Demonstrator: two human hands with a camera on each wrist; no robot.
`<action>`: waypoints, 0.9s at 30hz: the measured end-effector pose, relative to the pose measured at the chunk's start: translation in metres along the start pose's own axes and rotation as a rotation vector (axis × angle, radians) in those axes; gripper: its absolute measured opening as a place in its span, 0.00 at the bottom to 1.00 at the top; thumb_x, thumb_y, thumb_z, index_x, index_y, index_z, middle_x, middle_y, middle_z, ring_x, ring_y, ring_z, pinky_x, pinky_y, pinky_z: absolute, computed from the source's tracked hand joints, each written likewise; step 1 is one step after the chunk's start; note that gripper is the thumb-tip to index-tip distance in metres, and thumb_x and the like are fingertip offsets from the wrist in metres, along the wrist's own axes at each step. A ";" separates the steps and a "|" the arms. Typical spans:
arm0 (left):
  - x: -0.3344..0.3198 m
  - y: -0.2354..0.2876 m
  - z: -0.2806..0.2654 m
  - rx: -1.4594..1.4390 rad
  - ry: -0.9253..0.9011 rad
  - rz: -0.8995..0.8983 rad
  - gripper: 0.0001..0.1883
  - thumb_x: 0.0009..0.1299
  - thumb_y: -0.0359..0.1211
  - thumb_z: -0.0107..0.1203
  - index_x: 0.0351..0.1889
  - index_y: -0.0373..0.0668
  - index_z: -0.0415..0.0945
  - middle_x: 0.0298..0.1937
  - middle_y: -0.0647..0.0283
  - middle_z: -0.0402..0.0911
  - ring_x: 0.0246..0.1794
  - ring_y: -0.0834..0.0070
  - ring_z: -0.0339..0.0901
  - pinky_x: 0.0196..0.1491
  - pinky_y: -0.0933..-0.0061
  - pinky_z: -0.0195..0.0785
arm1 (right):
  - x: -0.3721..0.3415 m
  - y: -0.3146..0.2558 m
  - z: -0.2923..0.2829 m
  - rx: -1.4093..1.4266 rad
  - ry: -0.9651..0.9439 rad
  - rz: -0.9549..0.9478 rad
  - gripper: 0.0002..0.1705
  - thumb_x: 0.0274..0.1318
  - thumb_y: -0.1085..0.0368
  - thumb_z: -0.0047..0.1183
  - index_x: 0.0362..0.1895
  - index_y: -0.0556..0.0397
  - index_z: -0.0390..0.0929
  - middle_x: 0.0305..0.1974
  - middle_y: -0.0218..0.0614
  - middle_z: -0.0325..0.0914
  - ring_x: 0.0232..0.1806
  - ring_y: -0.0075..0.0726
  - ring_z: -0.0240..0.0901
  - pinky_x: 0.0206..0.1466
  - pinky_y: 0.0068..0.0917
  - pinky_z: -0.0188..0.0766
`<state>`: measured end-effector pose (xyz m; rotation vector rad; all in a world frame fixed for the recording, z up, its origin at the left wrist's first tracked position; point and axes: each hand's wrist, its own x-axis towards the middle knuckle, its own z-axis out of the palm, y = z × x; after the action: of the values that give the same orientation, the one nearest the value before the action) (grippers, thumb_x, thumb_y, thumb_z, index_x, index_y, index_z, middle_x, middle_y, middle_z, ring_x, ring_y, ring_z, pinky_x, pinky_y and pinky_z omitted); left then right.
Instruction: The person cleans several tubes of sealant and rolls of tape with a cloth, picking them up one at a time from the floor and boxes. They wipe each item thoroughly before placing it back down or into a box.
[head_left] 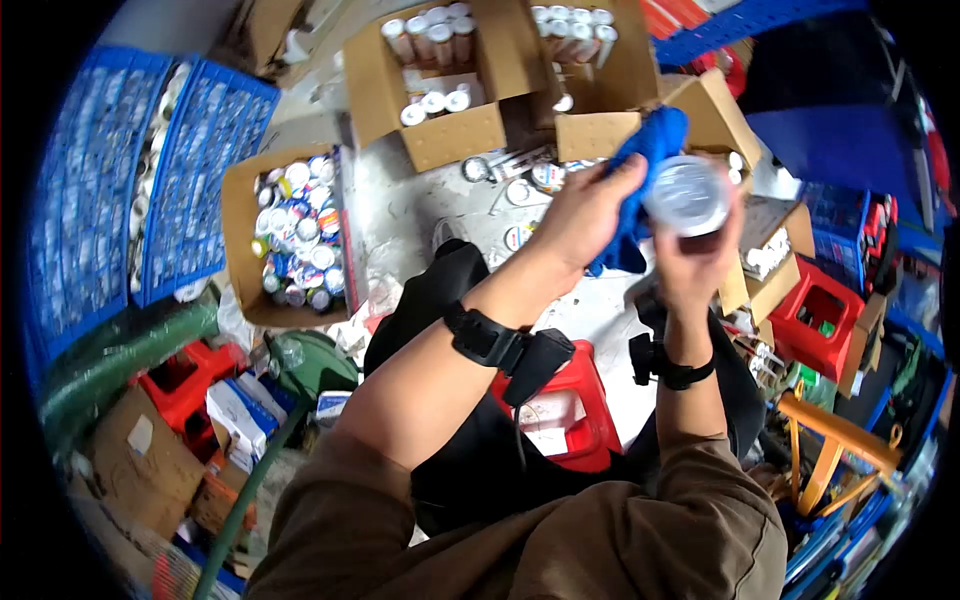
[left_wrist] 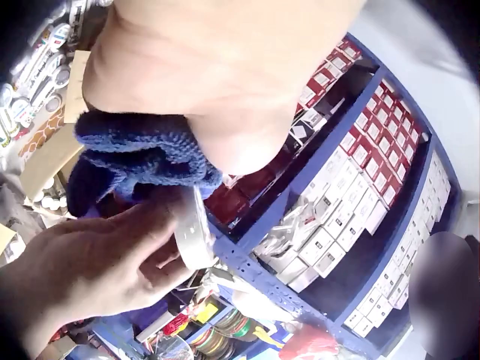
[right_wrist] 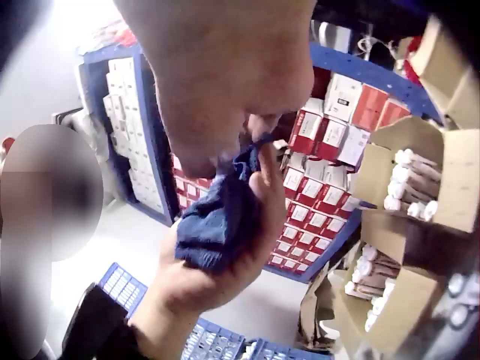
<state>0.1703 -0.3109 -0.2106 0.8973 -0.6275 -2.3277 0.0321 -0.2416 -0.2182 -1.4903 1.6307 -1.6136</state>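
Note:
In the head view my left hand (head_left: 590, 215) grips a bunched blue cloth (head_left: 650, 150). Just right of it, my right hand (head_left: 697, 265) holds a round, clear container (head_left: 688, 195), its circular end facing the camera. The left wrist view has the cloth (left_wrist: 142, 154) under my left hand (left_wrist: 217, 75), against the fingers of my right hand (left_wrist: 97, 259); the container's pale rim (left_wrist: 193, 236) shows beside them. From the right wrist, the cloth (right_wrist: 217, 225) lies in my left palm (right_wrist: 184, 289), while my right hand (right_wrist: 225, 82) hides the container.
Cardboard boxes (head_left: 455, 135) of white-capped containers stand ahead, and another box (head_left: 240, 240) of mixed lidded items is at left. Blue crates (head_left: 185, 200) line the far left. A red stool (head_left: 590, 400) stands between the legs. Shelves (left_wrist: 300, 315) hold red and white packages.

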 end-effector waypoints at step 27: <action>-0.034 0.054 -0.058 -0.259 0.366 0.374 0.22 0.77 0.48 0.51 0.55 0.40 0.78 0.41 0.71 0.80 0.37 0.83 0.74 0.42 0.79 0.69 | -0.076 0.214 0.261 -0.187 -1.371 0.573 0.45 0.61 0.49 0.57 0.74 0.57 0.53 0.70 0.56 0.61 0.71 0.53 0.60 0.69 0.43 0.63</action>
<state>0.2509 -0.3411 -0.2022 0.9577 -0.2985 -1.8012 0.1976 -0.3471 -0.5035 -1.4178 1.1286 0.0269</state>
